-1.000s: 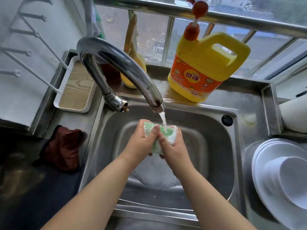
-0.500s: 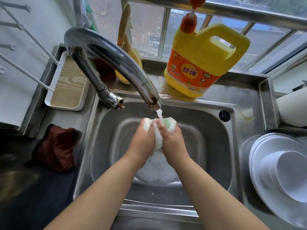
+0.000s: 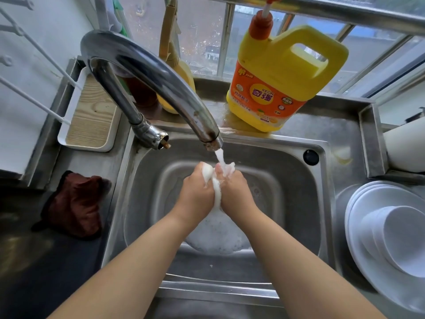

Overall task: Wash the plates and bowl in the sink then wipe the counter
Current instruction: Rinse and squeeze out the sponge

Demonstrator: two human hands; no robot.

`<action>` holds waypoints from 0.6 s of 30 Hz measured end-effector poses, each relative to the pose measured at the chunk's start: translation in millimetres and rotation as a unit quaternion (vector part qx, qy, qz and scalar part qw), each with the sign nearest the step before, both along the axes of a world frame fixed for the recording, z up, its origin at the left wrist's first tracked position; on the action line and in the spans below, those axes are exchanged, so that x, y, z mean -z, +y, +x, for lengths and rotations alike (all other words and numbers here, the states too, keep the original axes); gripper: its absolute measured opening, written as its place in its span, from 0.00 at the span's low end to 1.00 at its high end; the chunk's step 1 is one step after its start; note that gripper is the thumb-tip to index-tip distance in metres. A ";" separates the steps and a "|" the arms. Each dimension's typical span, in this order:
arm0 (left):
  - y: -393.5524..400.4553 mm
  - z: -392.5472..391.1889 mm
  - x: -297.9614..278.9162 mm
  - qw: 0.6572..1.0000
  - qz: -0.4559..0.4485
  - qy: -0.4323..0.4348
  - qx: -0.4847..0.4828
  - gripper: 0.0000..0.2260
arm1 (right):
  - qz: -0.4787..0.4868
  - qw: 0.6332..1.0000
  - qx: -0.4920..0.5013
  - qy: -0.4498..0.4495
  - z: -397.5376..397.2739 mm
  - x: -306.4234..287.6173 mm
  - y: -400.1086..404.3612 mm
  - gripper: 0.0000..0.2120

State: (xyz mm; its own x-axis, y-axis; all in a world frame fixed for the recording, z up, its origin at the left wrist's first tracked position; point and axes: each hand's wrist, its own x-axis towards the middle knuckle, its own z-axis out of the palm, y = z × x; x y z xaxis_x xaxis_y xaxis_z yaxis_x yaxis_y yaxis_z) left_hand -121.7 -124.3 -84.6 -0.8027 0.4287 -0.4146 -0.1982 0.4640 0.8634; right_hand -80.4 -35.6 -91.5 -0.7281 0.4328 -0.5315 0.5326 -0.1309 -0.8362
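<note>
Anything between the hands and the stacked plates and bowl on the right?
Nothing visible stands between them, but both hands, left hand and right hand, are occupied squeezing a sponge under the faucet. The plates and bowl sit past the sink's right rim.

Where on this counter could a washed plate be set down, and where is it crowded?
Bare steel lies between the wooden tray and the brown cloth, left of the sink. A smaller patch lies right of the detergent jug. The right side is crowded: stacked plates hold a bowl. Both hands fill the basin under the tap.
</note>
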 end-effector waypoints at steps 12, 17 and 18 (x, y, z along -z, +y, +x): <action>-28.2 -12.9 0.1 0.995 0.060 -0.073 -0.045 0.03 | -0.146 0.989 0.012 -0.030 -1.2 3.6 -15.9 0.19; -34.9 -12.4 5.7 0.986 0.078 -0.135 -0.059 0.11 | -0.107 0.994 0.023 -0.005 4.9 0.3 0.5 0.10; -35.6 -12.1 5.9 0.985 0.079 -0.141 -0.065 0.13 | -0.105 0.994 0.034 0.004 5.7 -1.1 4.1 0.10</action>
State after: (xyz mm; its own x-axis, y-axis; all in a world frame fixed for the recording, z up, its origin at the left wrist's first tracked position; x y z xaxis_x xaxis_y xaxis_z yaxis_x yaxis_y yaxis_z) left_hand -133.8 -160.0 -90.5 -0.7173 0.4067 -0.5657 -0.4897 0.2834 0.8246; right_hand -74.7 -31.4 -90.5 -0.7057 0.3610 -0.6096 0.5097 -0.3389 -0.7908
